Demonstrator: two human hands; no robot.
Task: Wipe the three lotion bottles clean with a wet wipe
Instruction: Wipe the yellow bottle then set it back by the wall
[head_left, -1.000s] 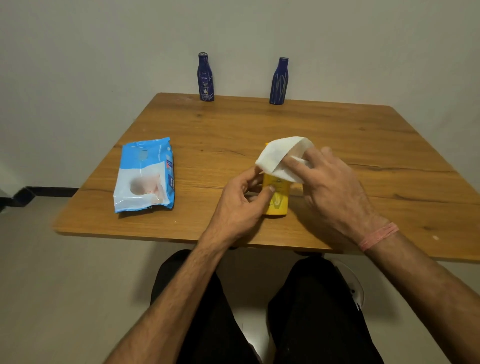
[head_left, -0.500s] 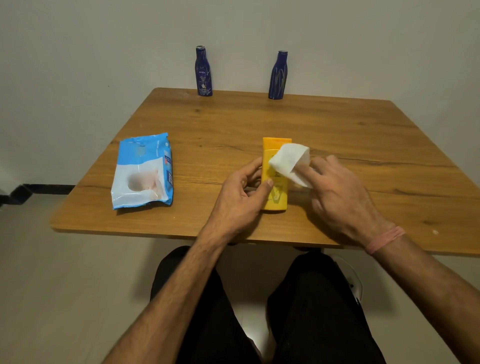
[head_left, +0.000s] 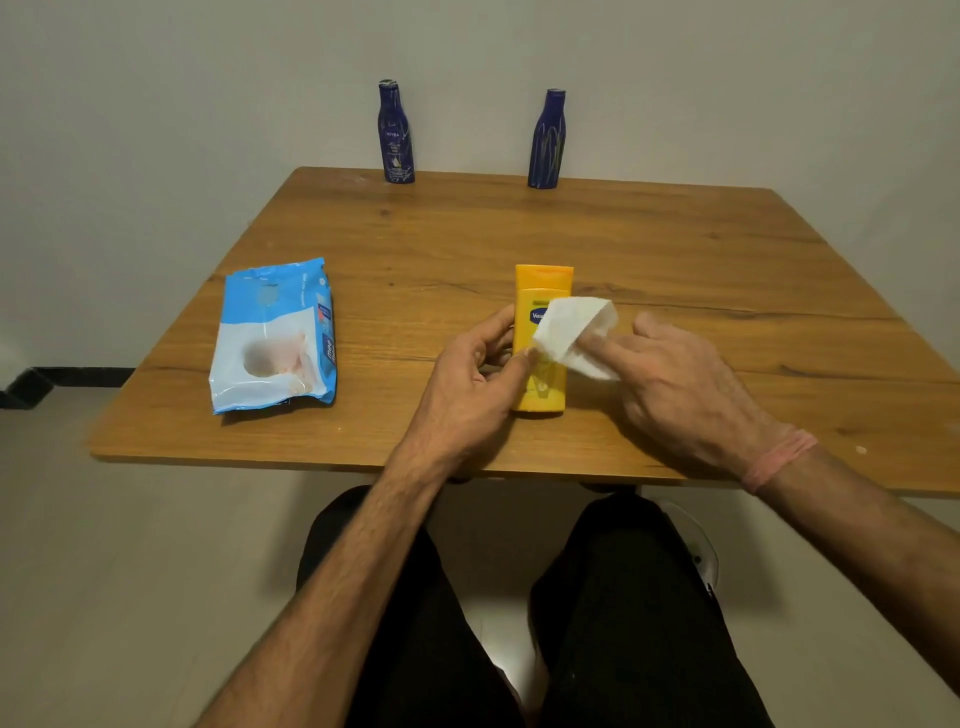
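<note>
Left hand (head_left: 470, 374) grips yellow bottle (head_left: 543, 338) lying between hands, long axis pointing away; right hand (head_left: 680, 384) pinches wipe (head_left: 574, 330) on it.

My wooden table (head_left: 675, 249) stands against a plain off-white wall (head_left: 208, 78); the pale floor (head_left: 104, 571) is possibly tiled.

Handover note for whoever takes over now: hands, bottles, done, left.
Left hand grips the yellow bottle, lying flat near the table's front edge.
Right hand holds the wet wipe against the bottle's front.
Two blue bottles stand upright at the far edge, untouched by either hand.
Wipes pack lies to the left.
Done: none visibly finished. Left: finish yellow, then both blue.
</note>
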